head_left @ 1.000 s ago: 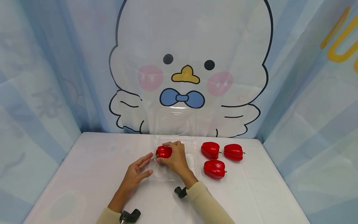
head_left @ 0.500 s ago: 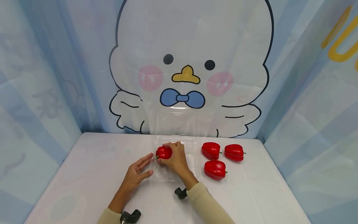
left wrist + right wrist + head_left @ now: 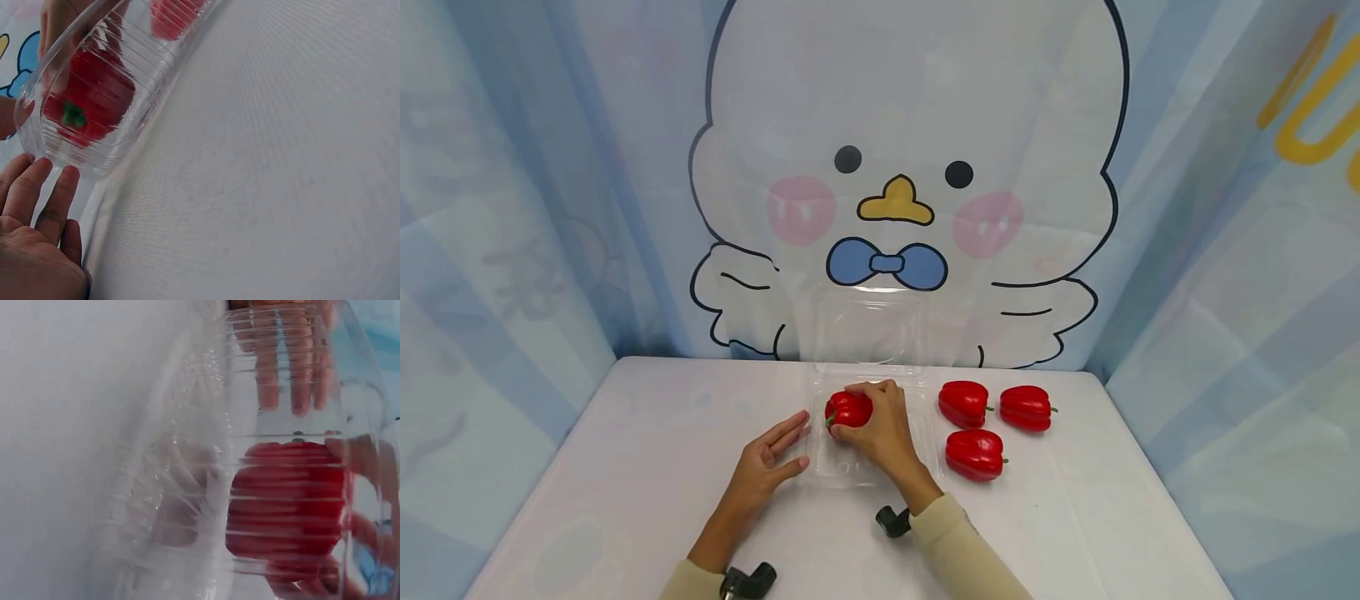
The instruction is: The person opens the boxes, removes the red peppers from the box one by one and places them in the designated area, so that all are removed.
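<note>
Between thumb and fingers, my right hand point(image 3: 883, 427) holds a red bell pepper point(image 3: 848, 410) inside a clear plastic clamshell box point(image 3: 850, 478), near its left wall. The pepper's green stem points left, towards the near side. My left hand point(image 3: 767, 460) has its fingers extended, with fingertips right at the box's left side. Seen from the left wrist, the pepper point(image 3: 94, 94) shows through the ribbed wall, above the fingers of my left hand point(image 3: 37, 231). Through the clear plastic, the right wrist view also shows the pepper point(image 3: 287, 500).
The box's hinged lid point(image 3: 872, 325) stands raised at the back, against the printed curtain. Right of the box lie three more red bell peppers on the white table: one at the back point(image 3: 964, 404), one farther right point(image 3: 1027, 408) and one in front point(image 3: 976, 455).
My right hand and the bell pepper in it have shifted slightly to the right, away from the box's left wall. The left hand has stayed in place.
</note>
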The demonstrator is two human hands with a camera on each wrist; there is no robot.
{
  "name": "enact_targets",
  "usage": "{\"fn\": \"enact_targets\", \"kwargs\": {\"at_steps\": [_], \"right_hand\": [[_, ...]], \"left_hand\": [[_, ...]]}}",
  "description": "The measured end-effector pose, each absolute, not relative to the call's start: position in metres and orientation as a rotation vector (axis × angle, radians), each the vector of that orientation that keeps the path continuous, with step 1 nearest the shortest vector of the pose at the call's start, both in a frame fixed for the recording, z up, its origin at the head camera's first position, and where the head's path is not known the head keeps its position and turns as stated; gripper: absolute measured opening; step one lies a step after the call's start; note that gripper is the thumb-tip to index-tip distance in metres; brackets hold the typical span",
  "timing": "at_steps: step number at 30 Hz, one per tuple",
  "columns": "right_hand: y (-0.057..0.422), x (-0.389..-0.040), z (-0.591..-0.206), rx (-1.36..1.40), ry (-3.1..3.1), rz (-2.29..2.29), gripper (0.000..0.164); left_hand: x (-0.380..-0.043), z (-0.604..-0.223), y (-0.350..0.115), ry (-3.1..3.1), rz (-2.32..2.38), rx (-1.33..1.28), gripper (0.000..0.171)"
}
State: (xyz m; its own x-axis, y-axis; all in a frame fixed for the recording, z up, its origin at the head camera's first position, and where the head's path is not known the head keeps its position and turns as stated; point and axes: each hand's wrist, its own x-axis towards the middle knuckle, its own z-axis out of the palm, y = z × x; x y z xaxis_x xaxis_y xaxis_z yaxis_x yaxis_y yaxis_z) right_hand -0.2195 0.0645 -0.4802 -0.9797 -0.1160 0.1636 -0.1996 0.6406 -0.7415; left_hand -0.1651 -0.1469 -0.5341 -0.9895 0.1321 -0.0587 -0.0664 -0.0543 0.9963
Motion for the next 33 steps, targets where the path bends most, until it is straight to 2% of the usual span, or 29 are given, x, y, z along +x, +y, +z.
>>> {"fn": "enact_targets", "kwargs": {"at_steps": [33], "right_hand": [[0.129, -0.199, -0.445, 0.094, -2.629, 1.261, 0.071]], "left_hand": [[-0.163, -0.533, -0.148, 2.064, 2.21, 0.12, 0.071]]}}
